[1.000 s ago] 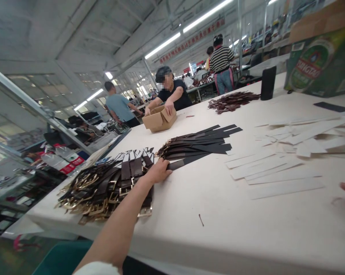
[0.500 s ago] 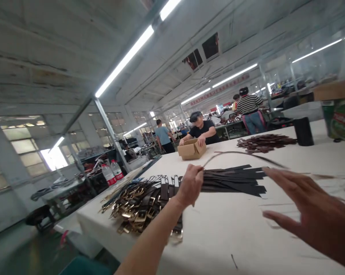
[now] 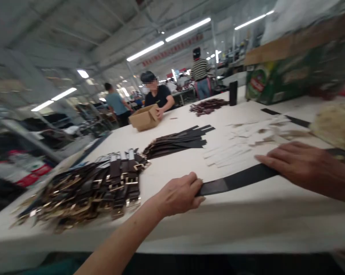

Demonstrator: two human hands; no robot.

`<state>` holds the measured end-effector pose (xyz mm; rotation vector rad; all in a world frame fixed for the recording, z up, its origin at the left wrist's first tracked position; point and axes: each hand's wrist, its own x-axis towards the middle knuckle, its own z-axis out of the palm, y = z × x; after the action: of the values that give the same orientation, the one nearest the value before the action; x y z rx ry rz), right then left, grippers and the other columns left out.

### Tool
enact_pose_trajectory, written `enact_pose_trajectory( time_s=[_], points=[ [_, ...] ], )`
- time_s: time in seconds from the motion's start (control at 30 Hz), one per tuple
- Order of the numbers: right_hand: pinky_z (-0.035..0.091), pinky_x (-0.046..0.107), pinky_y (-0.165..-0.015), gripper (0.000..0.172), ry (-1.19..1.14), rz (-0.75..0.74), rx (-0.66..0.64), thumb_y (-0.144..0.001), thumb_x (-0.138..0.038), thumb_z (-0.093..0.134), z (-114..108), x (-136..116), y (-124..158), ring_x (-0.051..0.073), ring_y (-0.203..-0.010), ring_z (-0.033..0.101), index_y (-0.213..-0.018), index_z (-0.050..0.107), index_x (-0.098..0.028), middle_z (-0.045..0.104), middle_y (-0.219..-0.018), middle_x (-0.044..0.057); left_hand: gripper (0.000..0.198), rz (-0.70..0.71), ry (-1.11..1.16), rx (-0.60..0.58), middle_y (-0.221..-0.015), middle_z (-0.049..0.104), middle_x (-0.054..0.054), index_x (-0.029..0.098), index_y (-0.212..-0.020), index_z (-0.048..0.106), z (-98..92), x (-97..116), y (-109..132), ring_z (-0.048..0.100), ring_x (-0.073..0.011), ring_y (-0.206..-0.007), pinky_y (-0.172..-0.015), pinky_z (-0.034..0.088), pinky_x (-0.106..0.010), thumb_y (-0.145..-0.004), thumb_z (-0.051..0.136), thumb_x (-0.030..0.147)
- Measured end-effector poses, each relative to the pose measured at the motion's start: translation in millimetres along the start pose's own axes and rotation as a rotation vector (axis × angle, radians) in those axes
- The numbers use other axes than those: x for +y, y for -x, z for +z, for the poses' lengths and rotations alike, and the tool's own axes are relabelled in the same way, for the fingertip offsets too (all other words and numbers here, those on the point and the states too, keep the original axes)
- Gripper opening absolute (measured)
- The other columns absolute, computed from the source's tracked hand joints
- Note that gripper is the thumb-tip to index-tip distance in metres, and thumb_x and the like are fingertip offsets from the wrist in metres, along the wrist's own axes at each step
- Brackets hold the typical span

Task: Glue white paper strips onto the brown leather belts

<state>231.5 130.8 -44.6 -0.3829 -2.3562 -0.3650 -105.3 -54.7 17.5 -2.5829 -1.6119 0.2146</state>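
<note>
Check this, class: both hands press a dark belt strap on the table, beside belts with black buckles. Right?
No: the head view shows gold-coloured buckles on the belts, not black. The left hand and right hand do press the dark belt strap on the table.

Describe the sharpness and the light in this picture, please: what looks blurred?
In the head view, the left hand and right hand look soft from motion blur, the green carton at the right edge smears most, the wide lens bends the white table, and the ceiling tube lights shine bright.
</note>
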Motion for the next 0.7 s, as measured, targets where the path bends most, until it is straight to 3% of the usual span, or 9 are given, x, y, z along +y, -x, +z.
enact_pose_trajectory(
  time_s=[0.07, 0.1, 0.17, 0.27, 0.33, 0.47, 0.7],
  points=[
    [0.044, 0.038, -0.075, 0.036, 0.016, -0.133, -0.301, -0.106, -0.032, 0.041, -2.3, -9.4, 24.1, 0.021, -0.085, 0.059, -0.124, 0.068, -0.017, 0.067, -0.094, 0.013, 0.034, 0.057, 0.055, -0.044, -0.103, 0.060, -0.007, 0.019, -0.117, 0.057, 24.8, -4.2, -12.6, 0.061, -0.0222, -0.088, -0.074, 0.055, -0.034, -0.095, 0.056, 0.045],
    [0.045, 0.039, -0.074, 0.038, 0.008, -0.142, -0.391, -0.105, -0.037, 0.045, -0.7, -13.2, 33.5, 0.023, -0.085, 0.058, -0.126, 0.065, -0.015, 0.066, -0.095, 0.014, 0.036, 0.074, 0.087, -0.041, -0.102, 0.060, -0.007, 0.020, -0.117, 0.059, 33.9, -5.9, -20.0, 0.061, -0.0224, -0.089, -0.076, 0.055, -0.035, -0.095, 0.055, 0.048],
    [0.045, 0.041, -0.077, 0.052, -0.025, -0.068, -0.441, -0.100, -0.053, 0.050, 4.8, -18.5, 46.8, 0.026, -0.087, 0.056, -0.129, 0.061, -0.012, 0.063, -0.099, 0.015, 0.039, 0.053, 0.147, 0.016, -0.102, 0.061, -0.007, 0.020, -0.114, 0.061, 44.8, -8.7, -37.1, 0.060, -0.0233, -0.092, -0.081, 0.053, -0.038, -0.096, 0.051, 0.054],
    [0.045, 0.044, -0.082, 0.062, -0.132, 0.017, -0.420, -0.098, -0.061, 0.046, 11.3, -20.1, 55.5, 0.028, -0.093, 0.054, -0.132, 0.058, -0.010, 0.061, -0.107, 0.017, 0.030, -0.082, 0.188, 0.162, -0.104, 0.062, -0.009, 0.019, -0.113, 0.062, 49.9, -11.1, -70.0, 0.059, -0.0234, -0.098, -0.085, 0.050, -0.038, -0.100, 0.049, 0.042],
    [0.045, 0.044, -0.083, 0.061, -0.229, 0.090, -0.364, -0.102, -0.059, 0.038, 12.4, -17.6, 57.3, 0.027, -0.094, 0.054, -0.132, 0.057, -0.011, 0.060, -0.107, 0.016, 0.021, -0.127, 0.215, 0.189, -0.107, 0.062, -0.009, 0.019, -0.112, 0.063, 52.0, -11.4, -94.4, 0.059, -0.0223, -0.101, -0.084, 0.050, -0.035, -0.099, 0.051, 0.032],
    [0.046, 0.039, -0.087, 0.053, -0.428, 0.286, -0.254, -0.106, -0.049, 0.031, 10.1, -10.9, 59.6, 0.024, -0.099, 0.055, -0.134, 0.056, -0.013, 0.060, -0.108, 0.014, 0.020, -0.203, 0.263, 0.048, -0.104, 0.062, -0.007, 0.021, -0.103, 0.066, 55.4, -8.5, -129.4, 0.062, -0.0227, -0.093, -0.075, 0.048, -0.033, -0.092, 0.061, 0.038],
    [0.048, 0.033, -0.087, 0.038, -0.552, 0.398, -0.170, -0.104, -0.037, 0.044, 13.9, -7.7, 61.3, 0.020, -0.099, 0.058, -0.131, 0.061, -0.016, 0.063, -0.105, 0.011, 0.021, -0.351, 0.357, -0.135, -0.099, 0.066, -0.004, 0.023, -0.093, 0.066, 43.1, -11.8, -143.5, 0.062, -0.0211, -0.082, -0.066, 0.040, -0.032, -0.084, 0.063, 0.041]
  ],
)
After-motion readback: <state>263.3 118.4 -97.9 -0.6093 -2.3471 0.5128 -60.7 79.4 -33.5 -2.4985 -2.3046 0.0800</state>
